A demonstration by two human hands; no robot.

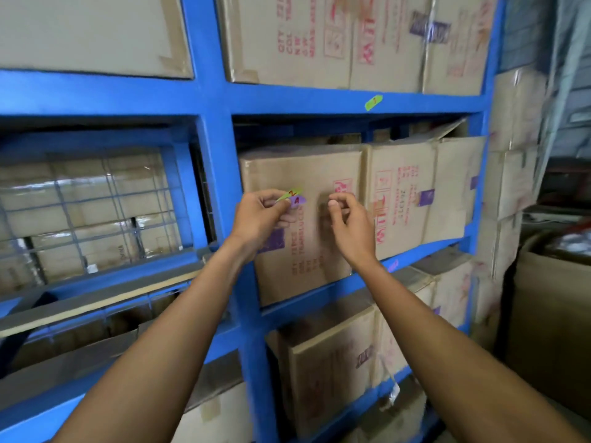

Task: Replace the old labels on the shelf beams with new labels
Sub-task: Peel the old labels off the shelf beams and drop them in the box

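Nearest the camera, two bare forearms reach up toward the rack. The left hand [259,215] pinches two small stickers between thumb and fingertips: a green label [289,194] with a red mark and a purple label [298,200] lettered in red, overlapping like petals. The right hand [347,219] hovers just beside them, fingers loosely curled, thumb and forefinger nearly meeting; whether they grip anything is too blurred to tell. These labels look like thin paper or film, almost weightless and limp, likely tacky on the back, so they are best taken by a free edge and kept from folding onto themselves. Behind the hands stands a matte cardboard box [303,219] with red print and a purple patch. Farther up, on the painted blue steel beam [319,100], smooth and flat-faced, another green label on the beam [373,102] sits slightly askew.
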